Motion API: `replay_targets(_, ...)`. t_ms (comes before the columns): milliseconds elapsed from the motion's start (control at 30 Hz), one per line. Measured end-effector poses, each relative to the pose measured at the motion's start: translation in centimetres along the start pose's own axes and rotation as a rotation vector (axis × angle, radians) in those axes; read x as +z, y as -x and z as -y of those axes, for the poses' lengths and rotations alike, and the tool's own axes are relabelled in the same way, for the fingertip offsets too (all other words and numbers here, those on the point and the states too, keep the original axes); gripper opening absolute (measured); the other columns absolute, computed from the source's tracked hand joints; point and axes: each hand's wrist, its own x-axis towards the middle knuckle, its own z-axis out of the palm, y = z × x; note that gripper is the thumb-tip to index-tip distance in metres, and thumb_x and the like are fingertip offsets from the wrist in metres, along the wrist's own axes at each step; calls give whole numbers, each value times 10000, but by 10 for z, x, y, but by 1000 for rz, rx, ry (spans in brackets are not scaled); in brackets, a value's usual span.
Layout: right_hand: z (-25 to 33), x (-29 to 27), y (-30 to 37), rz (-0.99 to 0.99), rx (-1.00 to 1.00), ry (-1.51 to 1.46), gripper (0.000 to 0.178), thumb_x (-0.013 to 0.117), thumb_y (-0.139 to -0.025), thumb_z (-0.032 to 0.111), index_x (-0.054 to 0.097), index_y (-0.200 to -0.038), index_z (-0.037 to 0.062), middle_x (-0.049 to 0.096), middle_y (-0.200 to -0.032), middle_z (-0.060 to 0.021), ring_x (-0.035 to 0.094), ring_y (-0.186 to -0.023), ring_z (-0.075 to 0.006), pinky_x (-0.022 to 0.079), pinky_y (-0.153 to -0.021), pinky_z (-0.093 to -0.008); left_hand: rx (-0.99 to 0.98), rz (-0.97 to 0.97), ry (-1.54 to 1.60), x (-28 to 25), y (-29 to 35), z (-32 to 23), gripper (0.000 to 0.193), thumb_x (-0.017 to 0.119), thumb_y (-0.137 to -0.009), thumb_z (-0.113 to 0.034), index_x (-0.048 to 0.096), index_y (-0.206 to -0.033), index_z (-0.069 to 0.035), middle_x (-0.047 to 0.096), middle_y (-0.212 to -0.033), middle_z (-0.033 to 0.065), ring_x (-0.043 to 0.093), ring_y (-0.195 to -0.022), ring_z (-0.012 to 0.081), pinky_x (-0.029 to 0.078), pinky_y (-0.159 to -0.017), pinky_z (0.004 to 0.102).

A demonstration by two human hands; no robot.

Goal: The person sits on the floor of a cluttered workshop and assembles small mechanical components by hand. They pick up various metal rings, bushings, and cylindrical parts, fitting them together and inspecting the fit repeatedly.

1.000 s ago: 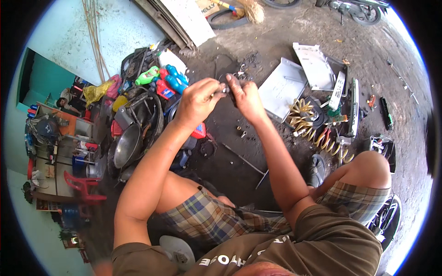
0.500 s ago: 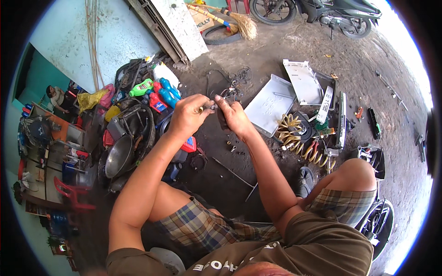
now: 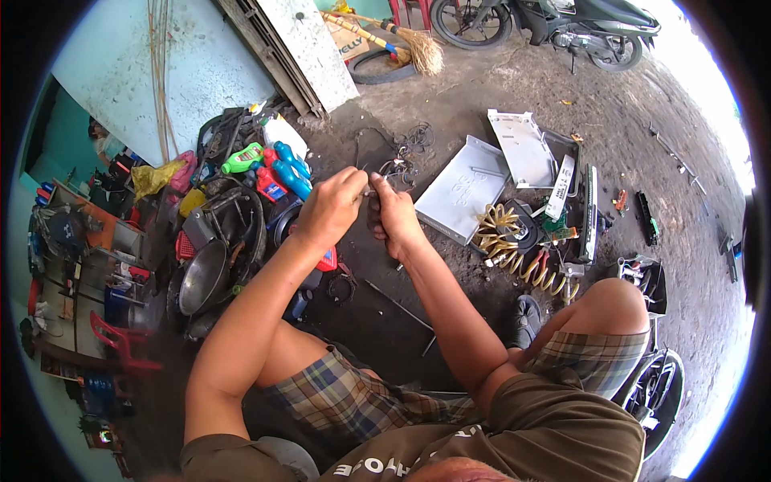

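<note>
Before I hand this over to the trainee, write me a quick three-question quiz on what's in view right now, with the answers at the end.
1. True or false: the left hand and the right hand are held close together.
2. Which lies to the right of both hands in the picture?
(a) the round metal pan
(b) the coiled yellow hose
(c) the green bottle
3. Fill in the blank: parked at the top right of the view is a ____.

Key: 1. True. 2. (b). 3. Motorbike.
</note>
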Motion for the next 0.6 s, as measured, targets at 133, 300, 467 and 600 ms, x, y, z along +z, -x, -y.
replay_targets(133,-5,2,-11,-133,-375,211,566,616,-1004,431,582,-742,-69,607,-626,-127,575,-526,-281,451,-548,-432,-95,-4,63,3,-10,-7,149,675,-833,54,576,-926,-9,682,-918,206,684,-902,430,556,-736,492)
replay_targets(300,8,5,4,-218,-649,633,471,605,-1000,362,623,-821,-73,611,-703,-328,643,-717,-506,492,-647,-529,-102,111,-10,6,-8,9,75,660,-869,7,634,-939,16,701,-937,241,687,-903,441,556,-771,502)
replay_targets(467,7,-5,1,-232,-653,754,480,596,-1008,370,651,-835,-74,621,-730,-347,643,-782,-538,497,-683,-559,-114,211,55,10,-4,11,104,693,-860,-26,663,-944,28,705,-934,249,687,-905,448,549,-772,508)
replay_targets(600,-7,-9,-13,-180,-651,595,542,565,-1026,409,672,-814,-78,620,-704,-322,668,-733,-490,497,-681,-528,-160,145,60,7,-8,9,148,730,-823,-8,645,-933,42,700,-952,267,680,-924,457,543,-785,501)
